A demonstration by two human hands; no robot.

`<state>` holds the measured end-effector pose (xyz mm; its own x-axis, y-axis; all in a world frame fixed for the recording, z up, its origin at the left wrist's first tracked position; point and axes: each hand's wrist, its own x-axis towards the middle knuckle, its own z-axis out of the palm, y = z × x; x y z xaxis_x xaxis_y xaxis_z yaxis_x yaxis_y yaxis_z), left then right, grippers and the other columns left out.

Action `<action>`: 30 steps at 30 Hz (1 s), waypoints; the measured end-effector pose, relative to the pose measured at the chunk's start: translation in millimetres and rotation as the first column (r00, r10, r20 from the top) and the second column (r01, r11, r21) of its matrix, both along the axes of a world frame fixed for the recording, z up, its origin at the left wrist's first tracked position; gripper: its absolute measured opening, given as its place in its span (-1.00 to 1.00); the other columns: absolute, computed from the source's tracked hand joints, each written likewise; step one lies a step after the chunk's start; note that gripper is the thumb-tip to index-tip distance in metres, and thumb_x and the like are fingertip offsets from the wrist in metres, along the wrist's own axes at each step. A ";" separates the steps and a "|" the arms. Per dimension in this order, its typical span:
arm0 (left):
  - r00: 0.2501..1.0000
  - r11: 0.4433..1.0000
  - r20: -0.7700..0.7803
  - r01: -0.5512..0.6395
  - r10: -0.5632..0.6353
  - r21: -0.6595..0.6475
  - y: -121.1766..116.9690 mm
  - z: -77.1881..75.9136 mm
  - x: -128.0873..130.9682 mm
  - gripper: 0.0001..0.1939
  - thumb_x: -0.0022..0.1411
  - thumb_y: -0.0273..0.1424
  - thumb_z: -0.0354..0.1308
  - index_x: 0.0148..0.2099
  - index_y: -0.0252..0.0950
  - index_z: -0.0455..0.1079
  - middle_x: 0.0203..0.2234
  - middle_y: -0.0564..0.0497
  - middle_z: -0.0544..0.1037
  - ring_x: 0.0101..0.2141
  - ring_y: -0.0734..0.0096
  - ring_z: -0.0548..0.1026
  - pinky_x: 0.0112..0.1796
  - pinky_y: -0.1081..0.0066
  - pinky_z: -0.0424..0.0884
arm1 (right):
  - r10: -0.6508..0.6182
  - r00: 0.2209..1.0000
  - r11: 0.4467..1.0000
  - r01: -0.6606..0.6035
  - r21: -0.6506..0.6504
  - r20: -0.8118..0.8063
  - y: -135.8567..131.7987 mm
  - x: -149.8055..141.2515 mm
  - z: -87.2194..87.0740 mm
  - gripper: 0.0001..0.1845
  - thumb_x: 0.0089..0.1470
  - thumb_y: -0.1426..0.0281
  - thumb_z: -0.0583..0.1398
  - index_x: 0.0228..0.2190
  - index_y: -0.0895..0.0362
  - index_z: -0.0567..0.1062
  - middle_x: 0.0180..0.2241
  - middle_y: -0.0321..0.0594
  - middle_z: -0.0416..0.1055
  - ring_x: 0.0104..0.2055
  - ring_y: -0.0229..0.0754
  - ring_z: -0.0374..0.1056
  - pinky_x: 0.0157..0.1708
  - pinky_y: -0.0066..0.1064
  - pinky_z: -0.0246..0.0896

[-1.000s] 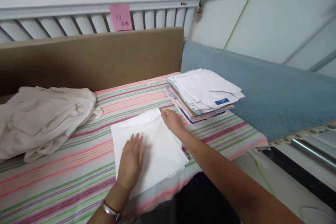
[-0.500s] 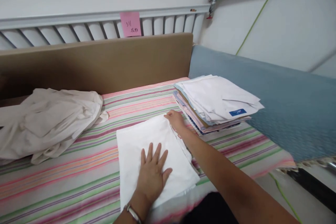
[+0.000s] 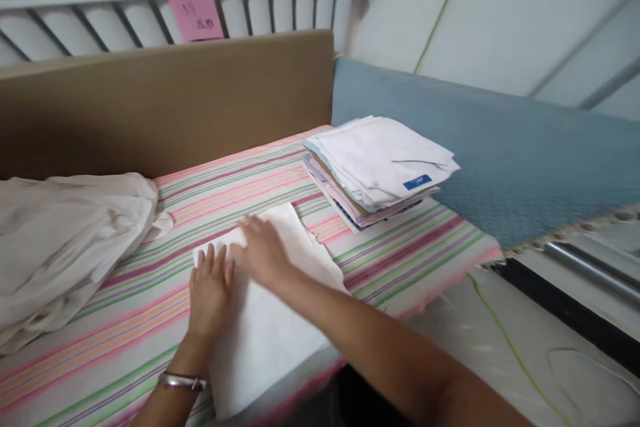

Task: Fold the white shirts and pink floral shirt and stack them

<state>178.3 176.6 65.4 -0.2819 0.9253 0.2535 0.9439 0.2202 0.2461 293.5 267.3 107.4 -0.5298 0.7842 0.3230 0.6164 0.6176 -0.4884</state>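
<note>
A folded white cloth (image 3: pixel 270 327) lies on the striped bed sheet (image 3: pixel 100 340) in front of me. My left hand (image 3: pixel 210 293) rests flat on the cloth's left edge, fingers stretched out, with a metal bracelet at the wrist. My right hand (image 3: pixel 263 250) lies across the cloth's upper left part, fingers spread and slightly blurred by motion. Neither hand holds anything.
A stack of folded cloths (image 3: pixel 375 170) sits to the right by a blue blanket (image 3: pixel 500 147). A crumpled cream fabric pile (image 3: pixel 60 240) lies at the left. A brown headboard (image 3: pixel 165 100) with a pink note (image 3: pixel 193 7) above it closes the back. The floor drops off at the right.
My right hand has slid left from the cloth's far right corner to its upper left part. My left hand has moved from the middle to the left edge. The view has shifted.
</note>
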 end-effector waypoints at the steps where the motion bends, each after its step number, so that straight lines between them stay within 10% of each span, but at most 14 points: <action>1: 0.999 0.998 -0.037 -0.018 0.016 -0.052 1.3 -4.5 -4.2 -0.49 0.30 -0.31 -0.18 0.24 -0.36 0.08 0.24 -0.27 0.05 0.24 -0.04 -0.10 0.11 -0.08 0.05 | 0.028 1.000 1.000 -0.028 0.000 0.004 -13.3 -9.4 -7.1 -0.48 0.20 0.20 -0.05 0.11 0.17 0.23 0.19 -0.10 0.10 0.25 -0.11 -0.08 0.20 -0.17 -0.22; 8: 0.981 0.994 -0.184 -0.081 0.066 -0.073 -1.8 -24.6 14.6 -0.45 0.31 -0.20 -0.22 0.29 -0.23 -0.05 0.26 -0.23 0.01 0.24 -0.02 -0.08 0.12 -0.12 -0.05 | 0.059 0.979 0.996 -0.044 -0.081 0.197 9.0 34.0 -59.1 -0.28 0.18 -0.01 -0.17 0.20 0.20 0.08 0.28 -0.13 -0.17 0.32 -0.11 -0.35 0.25 -0.10 -0.48; 23: 0.984 0.998 0.170 -0.057 0.060 -0.025 -4.2 -21.6 -3.3 -0.41 0.26 -0.15 -0.12 0.28 -0.24 -0.01 0.27 -0.21 -0.02 0.25 0.02 -0.11 0.14 -0.12 -0.04 | -0.097 0.909 0.978 0.164 -0.132 0.406 38.5 62.7 -57.5 -0.32 0.18 0.02 -0.12 0.24 0.05 -0.03 0.30 -0.18 -0.25 0.32 -0.09 -0.36 0.22 -0.08 -0.40; 26: 0.934 0.985 0.352 -0.117 0.067 0.125 -46.3 -10.6 -42.6 -0.39 0.25 -0.17 -0.10 0.27 -0.34 -0.01 0.26 -0.25 -0.02 0.25 0.12 -0.06 0.16 0.03 0.02 | -0.143 0.870 0.957 0.244 -0.159 0.472 20.7 63.6 -21.8 -0.33 0.17 0.12 -0.02 0.22 0.16 0.03 0.29 -0.03 -0.26 0.31 0.03 -0.31 0.19 -0.04 -0.27; 30: 0.922 0.965 0.369 -0.194 0.118 0.175 -164.5 2.2 -99.6 -0.44 0.18 -0.10 -0.03 0.18 -0.23 0.16 0.19 -0.15 0.19 0.19 0.17 0.12 0.15 0.08 0.09 | -0.091 0.889 0.952 0.209 -0.221 0.448 -48.7 35.7 24.3 -0.38 0.15 0.23 0.02 0.17 0.27 0.14 0.24 0.12 -0.08 0.24 0.09 -0.09 0.11 -0.08 -0.04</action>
